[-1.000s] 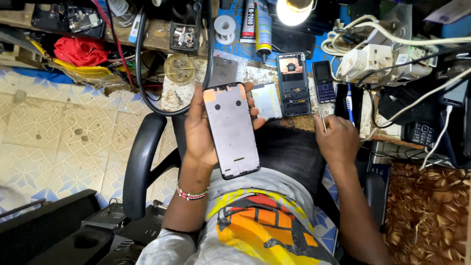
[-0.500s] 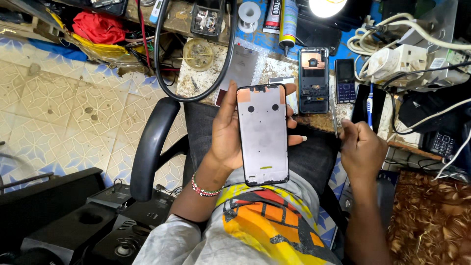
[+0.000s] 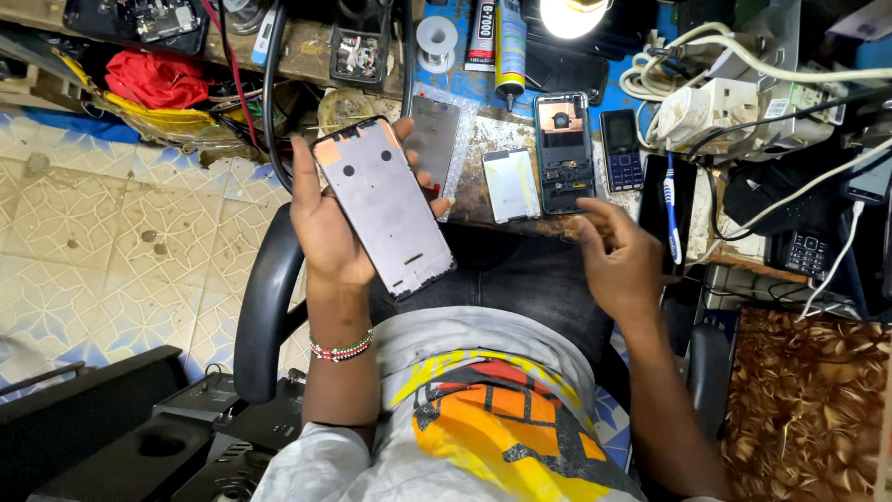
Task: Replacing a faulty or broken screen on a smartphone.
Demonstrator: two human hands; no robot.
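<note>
The left hand [image 3: 330,228] is clamped round a bare phone frame [image 3: 383,204], held tilted above the lap just short of the bench [image 3: 483,191]. The right hand [image 3: 621,265] hovers with loose fingers near the opened phone [image 3: 563,153]. Judged: grip the frame by its edges and support its length to avoid flexing.

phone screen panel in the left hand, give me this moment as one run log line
left hand: holds phone screen panel, tilted | right hand: empty, fingers spread near opened phone on bench | toothbrush: beside
</note>
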